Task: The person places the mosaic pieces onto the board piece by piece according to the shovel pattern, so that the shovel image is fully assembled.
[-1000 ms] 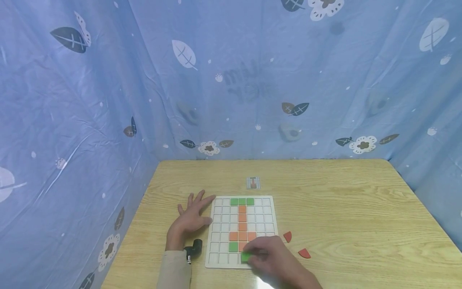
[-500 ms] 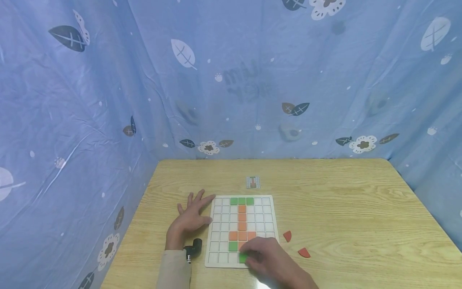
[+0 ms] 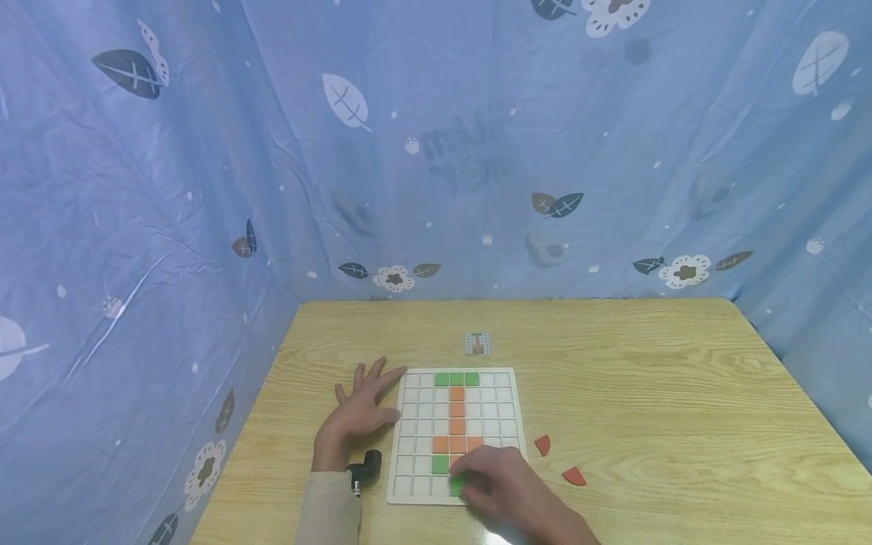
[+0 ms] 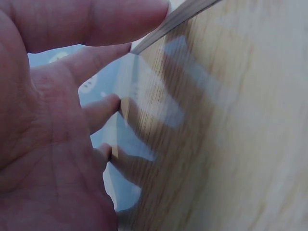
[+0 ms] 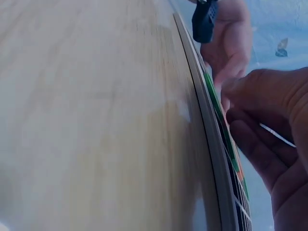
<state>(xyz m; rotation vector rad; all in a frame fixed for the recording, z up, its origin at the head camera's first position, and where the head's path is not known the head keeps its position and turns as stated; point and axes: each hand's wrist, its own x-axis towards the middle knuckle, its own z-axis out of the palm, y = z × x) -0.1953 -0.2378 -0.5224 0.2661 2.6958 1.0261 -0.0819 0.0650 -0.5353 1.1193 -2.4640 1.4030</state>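
A white grid board [image 3: 409,486] lies on the table, with green and orange square tiles in some of its cells. My right hand [image 3: 507,484] is over the board's near edge, its fingers and thumb curled at a green tile [image 3: 456,487] in the bottom row. In the right wrist view the thumb and fingertips of the right hand [image 5: 269,120] come right down to the board's face. My left hand [image 3: 359,411] rests on the table at the board's left side, fingers spread. Its thumb [image 4: 110,19] and index finger [image 4: 103,60] reach the board's edge in the left wrist view.
Two red quarter-circle pieces [image 3: 542,445] lie on the table right of the board. Behind the board is a small printed pattern card [image 3: 478,344]. A black wrist camera [image 3: 368,468] sits by the left wrist. Blue patterned curtain [image 3: 477,151] encloses the table [image 3: 681,416].
The green tile at the right hand has shifted slightly left and now lies flatter in a bottom-row cell. The right hand moved a little left with it; the left hand has not moved.
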